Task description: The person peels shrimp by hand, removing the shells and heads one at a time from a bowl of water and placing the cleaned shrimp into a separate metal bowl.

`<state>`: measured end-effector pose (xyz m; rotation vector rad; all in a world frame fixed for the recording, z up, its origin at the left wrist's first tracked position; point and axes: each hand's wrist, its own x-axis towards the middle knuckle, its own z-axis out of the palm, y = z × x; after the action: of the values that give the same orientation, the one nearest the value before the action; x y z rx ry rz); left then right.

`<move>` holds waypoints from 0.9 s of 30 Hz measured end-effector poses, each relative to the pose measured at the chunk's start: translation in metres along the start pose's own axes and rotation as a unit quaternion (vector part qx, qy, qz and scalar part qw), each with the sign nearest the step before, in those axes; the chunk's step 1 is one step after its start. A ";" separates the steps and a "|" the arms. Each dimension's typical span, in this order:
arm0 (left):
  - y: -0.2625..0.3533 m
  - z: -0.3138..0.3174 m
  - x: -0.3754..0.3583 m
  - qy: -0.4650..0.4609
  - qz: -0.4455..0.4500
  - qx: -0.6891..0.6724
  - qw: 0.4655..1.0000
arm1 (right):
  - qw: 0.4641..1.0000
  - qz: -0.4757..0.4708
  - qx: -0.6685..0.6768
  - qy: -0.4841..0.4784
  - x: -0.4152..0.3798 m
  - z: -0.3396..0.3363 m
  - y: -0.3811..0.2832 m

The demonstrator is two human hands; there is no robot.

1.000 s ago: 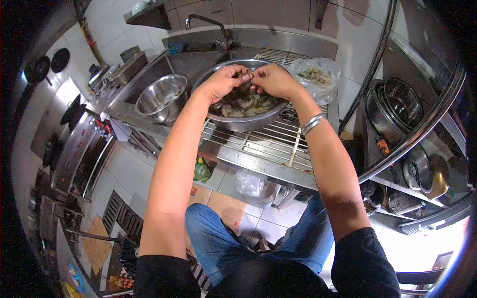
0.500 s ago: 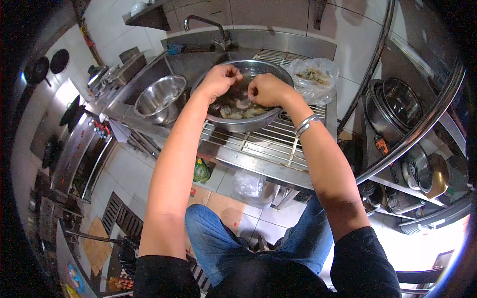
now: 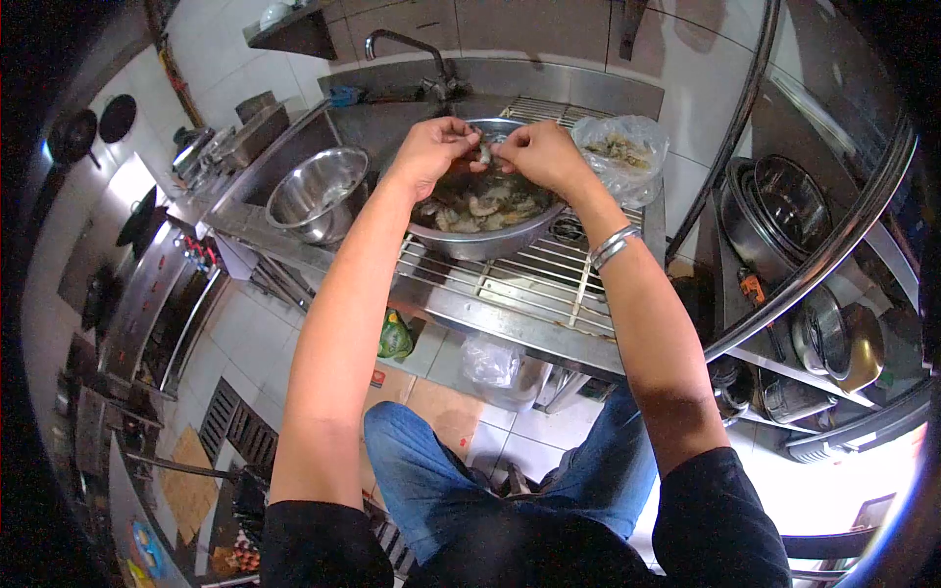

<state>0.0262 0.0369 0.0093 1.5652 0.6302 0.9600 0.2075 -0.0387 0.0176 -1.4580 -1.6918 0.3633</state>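
Note:
Over a wide metal basin (image 3: 480, 245), my left hand (image 3: 431, 155) pinches a small shrimp-like piece (image 3: 484, 155). My right hand (image 3: 541, 155), with metal bangles on the wrist, has its fingertips closed at the other side of that piece. Several pale, shrimp-like pieces (image 3: 485, 205) lie in dark water in the basin, which rests on a wire rack (image 3: 490, 287). To the right of my right hand sits a clear plastic bag (image 3: 642, 176) with shell-like scraps inside.
An empty steel bowl (image 3: 319, 196) stands left of the basin, near the sink edge. A faucet (image 3: 407, 41) rises behind. Shelves at the right hold pots (image 3: 794, 206). A green container (image 3: 396, 337) is under the rack.
Both hands have risen slightly and drawn together. A small piece now shows between their fingertips, and the right wrist has shifted a little right.

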 end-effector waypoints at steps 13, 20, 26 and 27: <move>0.004 0.006 -0.004 -0.044 0.023 0.034 0.998 | 0.998 -0.041 0.047 -0.033 0.000 0.005 0.006; 0.003 0.007 -0.004 -0.052 0.007 0.009 0.999 | 0.999 -0.046 -0.013 -0.009 -0.007 -0.001 -0.006; 0.001 0.006 -0.004 -0.061 0.013 -0.008 0.998 | 0.999 -0.028 -0.025 -0.017 -0.004 0.001 -0.003; 0.001 0.005 -0.004 -0.063 0.015 -0.025 0.998 | 1.000 -0.023 -0.022 -0.002 -0.002 0.003 -0.001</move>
<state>0.0282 0.0308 0.0097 1.5796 0.4927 0.8856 0.2047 -0.0396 0.0159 -1.4481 -1.7426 0.3065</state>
